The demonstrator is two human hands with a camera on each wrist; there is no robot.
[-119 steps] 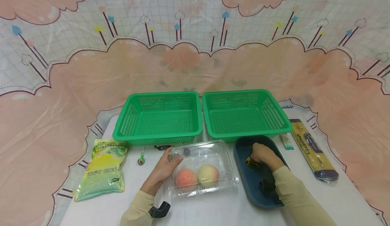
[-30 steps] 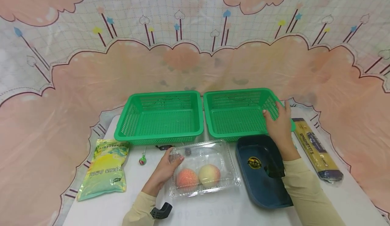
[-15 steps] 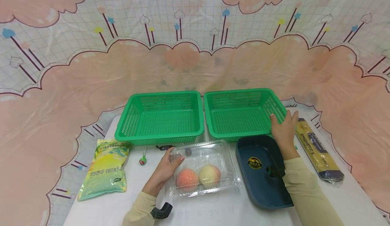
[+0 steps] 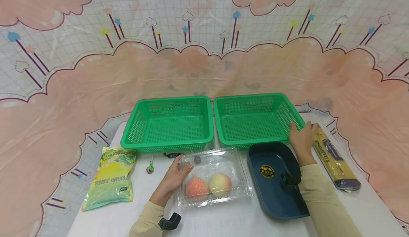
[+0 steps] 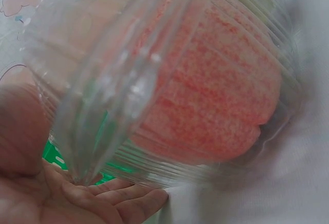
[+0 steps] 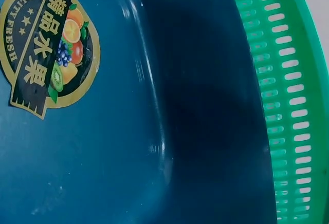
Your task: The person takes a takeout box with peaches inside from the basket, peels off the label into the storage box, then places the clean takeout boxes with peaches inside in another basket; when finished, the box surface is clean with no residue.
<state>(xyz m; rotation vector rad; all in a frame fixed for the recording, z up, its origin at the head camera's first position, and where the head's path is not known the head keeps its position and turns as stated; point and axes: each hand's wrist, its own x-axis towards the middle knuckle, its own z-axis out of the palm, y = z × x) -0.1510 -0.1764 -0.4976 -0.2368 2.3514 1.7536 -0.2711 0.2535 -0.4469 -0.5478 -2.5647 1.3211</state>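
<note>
Risk first: right hand (image 4: 303, 137) sits at the near-right corner of the right green basket (image 4: 255, 121), w/ the spaghetti pack (image 4: 332, 157) just beside it on one side and the dark blue tray (image 4: 274, 180) right below the wrist. A careless sweep of the forearm could prob. nudge the tray or roll the pasta toward the table (image 4: 230, 222) edge. The light mesh basket could also skid into the left green basket (image 4: 169, 125), since the two stand touching.

Left side: the clear clamshell box (image 4: 212, 176) w/ two peaches (image 4: 207, 186) looks flimsy; too much squeeze at one corner may pop the lid or tip it.

Hands: right hand is spread, fingers fairly straight, resting on the basket rim, holding nothing. Left hand (image 4: 174, 178) has its fingers curled on the clamshell's far-left corner, thumb on the lid; the left wrist view shows the fingers (image 5: 118, 203) under the ribbed plastic. Green snack bag (image 4: 110, 176) and lollipop (image 4: 148, 166) lie apart, at left.
</note>
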